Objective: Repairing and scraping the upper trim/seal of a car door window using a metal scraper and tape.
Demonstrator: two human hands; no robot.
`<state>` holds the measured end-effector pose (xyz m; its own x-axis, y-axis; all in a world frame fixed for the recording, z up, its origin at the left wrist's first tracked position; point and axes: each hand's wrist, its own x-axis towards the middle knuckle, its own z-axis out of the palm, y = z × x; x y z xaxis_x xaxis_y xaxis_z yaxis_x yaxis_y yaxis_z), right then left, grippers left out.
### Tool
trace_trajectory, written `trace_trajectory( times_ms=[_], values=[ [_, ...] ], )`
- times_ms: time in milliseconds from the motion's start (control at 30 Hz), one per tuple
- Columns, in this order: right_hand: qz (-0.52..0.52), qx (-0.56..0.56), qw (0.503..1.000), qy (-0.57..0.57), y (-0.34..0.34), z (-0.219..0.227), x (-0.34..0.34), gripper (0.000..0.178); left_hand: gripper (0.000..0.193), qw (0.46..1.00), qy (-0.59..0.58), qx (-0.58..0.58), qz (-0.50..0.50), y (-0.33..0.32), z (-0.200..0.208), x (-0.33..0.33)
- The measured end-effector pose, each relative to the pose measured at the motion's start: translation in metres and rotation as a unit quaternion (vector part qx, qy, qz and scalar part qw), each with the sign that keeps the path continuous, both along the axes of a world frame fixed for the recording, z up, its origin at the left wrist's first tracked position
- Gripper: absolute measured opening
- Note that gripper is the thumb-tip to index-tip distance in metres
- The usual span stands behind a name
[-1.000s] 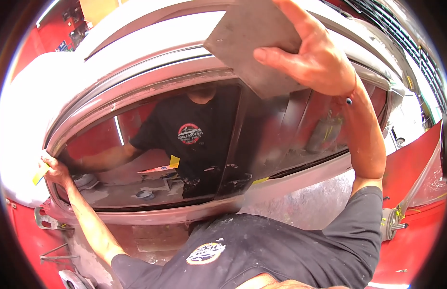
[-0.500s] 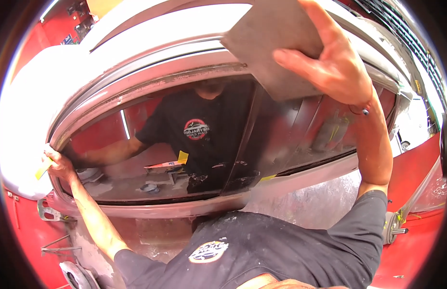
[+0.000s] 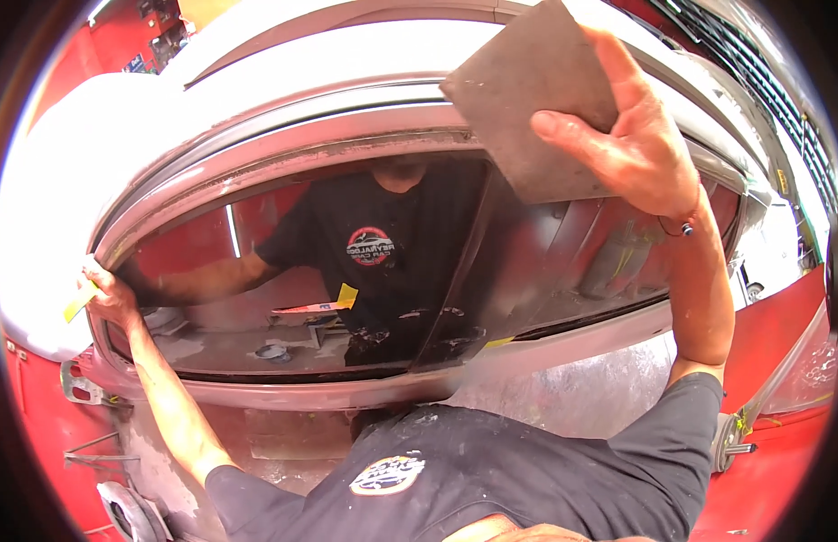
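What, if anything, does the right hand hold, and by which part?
The right hand holds a flat grey sheet by its right side, thumb across the near face.

- The grey-brown sheet (image 3: pixel 536 99) is looking matt and paper-like.
- The dark window glass (image 3: pixel 301 271) is showing a smooth, glossy, mirroring finish.
- The door panel (image 3: pixel 572 384) is looking dull and blotchy.
- The black shirt (image 3: pixel 527 452) is showing matt cloth flecked with pale specks.
- The clear plastic sheeting (image 3: pixel 805 366) is gleaming in wrinkles.
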<state>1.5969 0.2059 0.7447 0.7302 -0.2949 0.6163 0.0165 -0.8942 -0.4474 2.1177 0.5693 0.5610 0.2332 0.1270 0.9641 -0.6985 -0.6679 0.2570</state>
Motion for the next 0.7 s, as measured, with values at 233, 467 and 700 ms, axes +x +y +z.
trace_trajectory(
  times_ms=[233,467,700],
  values=[
    [0.011,0.018,0.999,0.031,-0.003,0.007,-0.006,0.057,0.036,1.0,0.018,-0.013,-0.013,-0.007,0.003,-0.01],
    [-0.006,0.042,0.999,0.01,0.003,0.002,0.002,0.059,0.035,1.0,0.002,0.013,0.016,0.002,-0.012,0.004],
    [0.011,0.05,0.999,-0.002,0.005,0.005,0.015,0.056,0.033,0.999,0.034,-0.008,-0.013,-0.005,-0.008,-0.002]
  ],
)
